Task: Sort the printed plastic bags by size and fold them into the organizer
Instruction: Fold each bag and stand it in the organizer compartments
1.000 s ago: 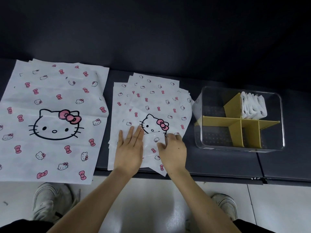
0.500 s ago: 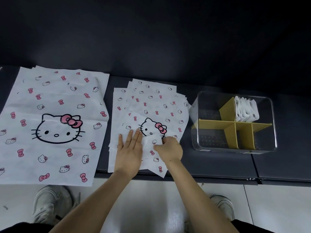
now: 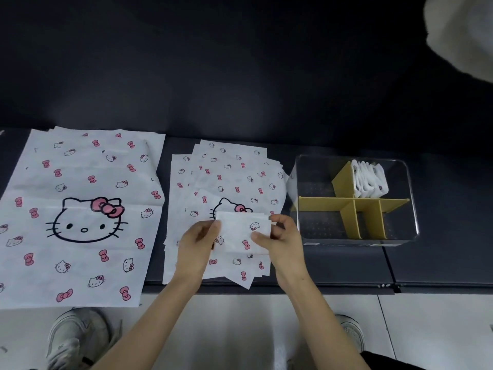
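1. Left hand [image 3: 196, 244]: thumb and fingers pinch the left end of a folded small bag [image 3: 240, 231]. Right hand [image 3: 280, 241]: fingers curled round the bag's right end, thumb on top, likewise gripping.
2. Position of the folded small bag: held between both hands above the near half of the small-bag pile [image 3: 229, 177], hiding the lower part of that pile's large cat-face print. Whether it is lifted clear of the pile cannot be told.
3. Orientation: its long axis runs left to right, roughly parallel to the front edge of the bench [image 3: 440, 249].
4. Governing relation: the organizer [image 3: 314, 222] stands on the bench to the right of the hands, just beside the pile's right edge. The right hand is the nearer. Judgement: the move to come runs rightward, and the bag will probably need turning on edge to enter a compartment.
5. Condition of the bag: thin white plastic, folded into a compact oblong of several layers. One small cat-face outline and a pink bow show. The layers at the right end are slightly stepped, not flush.
6. Organizer: clear box with yellow dividers [image 3: 328, 202]. Its far right compartment holds folded bags [image 3: 369, 180] standing on edge.
7. Large-bag pile [image 3: 80, 209]: flat at the left, overhanging the bench front. Judgement: most of the folding is not yet done.
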`<state>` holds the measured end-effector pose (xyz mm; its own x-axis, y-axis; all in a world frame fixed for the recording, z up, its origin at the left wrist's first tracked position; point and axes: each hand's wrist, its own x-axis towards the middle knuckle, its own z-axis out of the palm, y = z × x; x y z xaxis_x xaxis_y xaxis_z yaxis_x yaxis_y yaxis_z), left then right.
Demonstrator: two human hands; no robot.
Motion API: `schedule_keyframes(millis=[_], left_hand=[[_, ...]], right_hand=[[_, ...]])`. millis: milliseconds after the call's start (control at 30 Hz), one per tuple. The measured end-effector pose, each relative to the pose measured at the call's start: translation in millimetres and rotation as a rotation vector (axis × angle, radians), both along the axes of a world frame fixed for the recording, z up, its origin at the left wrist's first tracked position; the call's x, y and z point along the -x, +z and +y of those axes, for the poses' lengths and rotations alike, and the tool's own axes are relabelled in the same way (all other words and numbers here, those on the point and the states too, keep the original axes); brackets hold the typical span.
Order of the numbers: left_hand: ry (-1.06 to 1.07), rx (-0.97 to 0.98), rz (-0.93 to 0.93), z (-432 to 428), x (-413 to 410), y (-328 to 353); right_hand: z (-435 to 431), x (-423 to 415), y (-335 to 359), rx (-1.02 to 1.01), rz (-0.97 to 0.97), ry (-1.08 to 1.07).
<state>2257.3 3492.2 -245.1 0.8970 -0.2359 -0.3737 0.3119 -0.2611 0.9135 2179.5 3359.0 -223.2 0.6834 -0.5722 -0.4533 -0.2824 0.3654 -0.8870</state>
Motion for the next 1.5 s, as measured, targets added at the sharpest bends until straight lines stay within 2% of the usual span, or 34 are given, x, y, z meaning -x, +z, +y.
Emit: schedule_keyframes(millis=[100,200,333,433,533,667,767,867,933,1133,1233,1400,1500], left_hand=[[0.054,0.189,0.071,-20,9,23],[0.013,0.274,0.066,-49,19,37],[-0.118,0.288,0.027,-93,33,46],[-0.262,0.213,-0.057,-130,40,48],[-0.462,0.069,-0.304,-168,41,48],[-0.689,-0.166,-0.838,-220,31,46],[-0.858,-0.287,-1.226,-260,22,43],[-1.164,-0.561,-1.33,-289,16,41],[-1.258,-0.71,-1.399,-299,11,38],[-1.209,-0.616,-1.495,-279,-7,15],[-1.181,-0.586,-1.473,-267,-9,9],[-1.115,-0.522,-1.479,-266,-9,6],[-1.085,-0.483,-1.485,-266,-6,4]], right_hand=[[-18,15,15,-0.111,-0.039,-0.053],[-43,33,26,-0.15,-0.009,-0.052],[-77,60,36,-0.153,-0.025,-0.13],[-107,78,44,0.005,-0.016,-0.237],[-144,98,53,0.195,0.012,-0.422],[-194,113,61,0.467,0.111,-0.604],[-224,108,60,0.663,0.199,-0.645],[-245,95,57,0.805,0.294,-0.578],[-254,86,53,0.85,0.327,-0.512],[-256,64,45,0.938,0.306,-0.359],[-254,49,37,1.029,0.328,-0.243],[-261,22,28,1.129,0.525,0.047],[-264,17,28,1.049,0.56,0.112]])
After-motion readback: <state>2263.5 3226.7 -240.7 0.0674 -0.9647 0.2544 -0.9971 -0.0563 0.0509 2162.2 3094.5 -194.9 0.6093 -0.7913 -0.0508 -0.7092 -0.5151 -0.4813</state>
